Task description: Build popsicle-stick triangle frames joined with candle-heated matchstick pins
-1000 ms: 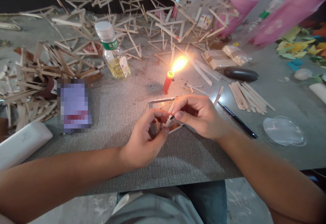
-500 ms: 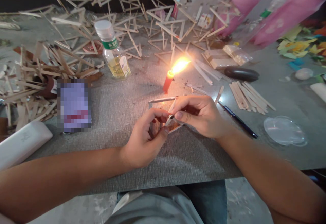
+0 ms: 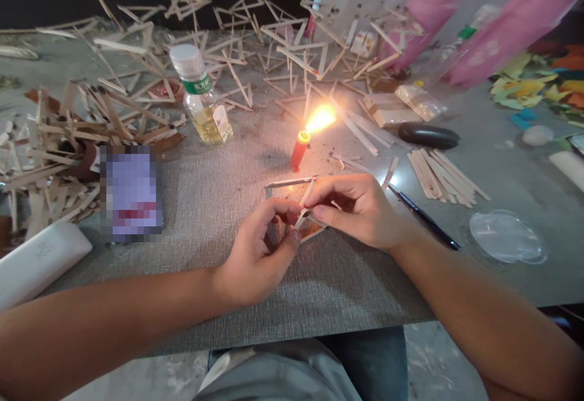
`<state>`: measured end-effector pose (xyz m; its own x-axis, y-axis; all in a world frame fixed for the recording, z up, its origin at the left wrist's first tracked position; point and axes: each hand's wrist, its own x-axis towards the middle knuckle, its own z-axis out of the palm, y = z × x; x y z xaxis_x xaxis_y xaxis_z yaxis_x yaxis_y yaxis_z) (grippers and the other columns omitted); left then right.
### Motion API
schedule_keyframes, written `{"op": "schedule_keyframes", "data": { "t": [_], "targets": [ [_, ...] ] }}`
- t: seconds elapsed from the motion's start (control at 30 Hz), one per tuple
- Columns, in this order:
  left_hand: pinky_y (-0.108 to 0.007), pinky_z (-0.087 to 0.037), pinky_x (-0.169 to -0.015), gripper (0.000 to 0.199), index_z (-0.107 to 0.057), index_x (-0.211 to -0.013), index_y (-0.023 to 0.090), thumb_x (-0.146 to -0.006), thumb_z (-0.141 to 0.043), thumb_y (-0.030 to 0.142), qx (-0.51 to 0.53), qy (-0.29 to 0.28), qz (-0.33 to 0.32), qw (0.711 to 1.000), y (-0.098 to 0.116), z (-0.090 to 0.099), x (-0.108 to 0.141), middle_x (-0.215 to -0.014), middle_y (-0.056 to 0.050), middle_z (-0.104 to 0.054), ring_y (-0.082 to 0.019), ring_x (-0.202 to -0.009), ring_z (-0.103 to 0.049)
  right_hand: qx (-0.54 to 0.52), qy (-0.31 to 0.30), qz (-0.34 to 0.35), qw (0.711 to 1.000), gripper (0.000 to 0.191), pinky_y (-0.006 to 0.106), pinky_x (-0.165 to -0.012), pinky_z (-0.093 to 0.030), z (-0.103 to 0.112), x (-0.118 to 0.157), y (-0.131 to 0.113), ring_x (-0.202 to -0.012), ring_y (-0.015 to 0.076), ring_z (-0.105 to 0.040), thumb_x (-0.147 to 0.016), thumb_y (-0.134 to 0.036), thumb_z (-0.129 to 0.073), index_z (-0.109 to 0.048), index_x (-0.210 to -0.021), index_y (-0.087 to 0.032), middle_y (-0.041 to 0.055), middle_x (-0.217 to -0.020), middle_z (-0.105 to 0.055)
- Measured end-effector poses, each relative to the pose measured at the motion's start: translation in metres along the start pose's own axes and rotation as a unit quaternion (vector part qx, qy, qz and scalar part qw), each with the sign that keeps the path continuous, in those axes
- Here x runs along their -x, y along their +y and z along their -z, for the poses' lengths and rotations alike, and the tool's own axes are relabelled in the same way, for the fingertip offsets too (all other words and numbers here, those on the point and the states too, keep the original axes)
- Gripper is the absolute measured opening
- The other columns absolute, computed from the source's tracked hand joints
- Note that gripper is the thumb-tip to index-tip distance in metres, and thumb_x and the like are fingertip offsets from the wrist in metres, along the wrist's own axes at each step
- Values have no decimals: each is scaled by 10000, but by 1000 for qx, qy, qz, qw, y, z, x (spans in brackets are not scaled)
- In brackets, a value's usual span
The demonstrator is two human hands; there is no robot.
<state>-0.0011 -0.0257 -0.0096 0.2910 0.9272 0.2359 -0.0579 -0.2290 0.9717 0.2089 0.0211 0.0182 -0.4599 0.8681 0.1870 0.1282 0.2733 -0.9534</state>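
Between the fingertips of my left hand (image 3: 264, 249) is a pale wooden stick (image 3: 301, 218) with a dark spot at its end. My right hand (image 3: 353, 209) pinches at that same dark end, where a second wooden stick (image 3: 307, 193) meets it at an angle. Whether the two sticks are joined cannot be told. Just beyond my hands stands a lit red candle (image 3: 300, 153), its flame leaning right. Below my fingers lies a small flat frame-like piece (image 3: 287, 182), mostly hidden by my hands.
Left are a heap of sticks (image 3: 68, 127), a phone-like purple item (image 3: 134, 194), a white case (image 3: 45, 258) and a bottle of yellow liquid (image 3: 205, 106). Stick triangles (image 3: 301, 54) fill the back. Right lie flat sticks (image 3: 440, 173), a pen (image 3: 424, 215) and a clear lid (image 3: 506, 237).
The view has shifted slightly. Both hands keep their grip on the sticks at nearly the same place, with the right fingers moved only a little.
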Motion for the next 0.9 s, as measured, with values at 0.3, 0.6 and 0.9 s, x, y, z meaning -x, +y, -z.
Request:
{"op": "schedule_keyframes", "data": {
  "t": [0.3,0.6,0.9],
  "targets": [
    [-279,-478,-759,232,-635,-1135,233,-946,-626,99,0,9,9,1000,0,-1,0,-959,-27,-632,-143,-837,-574,-1,-31,10,999,85,290,-600,-467,3,-2,3,-690,132,-624,-893,-230,-759,-757,-944,-163,51,-833,-740],
    [-263,-470,-695,241,-628,-1136,228,-937,-621,94,-10,7,-6,1000,1,0,0,-917,-8,-619,-119,-744,-545,-3,-35,46,998,176,276,-582,-437,5,-4,9,-643,107,-573,-888,-330,-808,-761,-933,-166,31,-797,-727],
    [-279,-471,-678,235,-631,-1131,226,-930,-626,105,-19,12,6,1000,1,-1,0,-911,-22,-623,-138,-759,-559,8,-20,42,999,303,269,-553,-427,2,-5,10,-610,104,-562,-854,-456,-833,-773,-901,-163,37,-770,-731]
  ]
}}
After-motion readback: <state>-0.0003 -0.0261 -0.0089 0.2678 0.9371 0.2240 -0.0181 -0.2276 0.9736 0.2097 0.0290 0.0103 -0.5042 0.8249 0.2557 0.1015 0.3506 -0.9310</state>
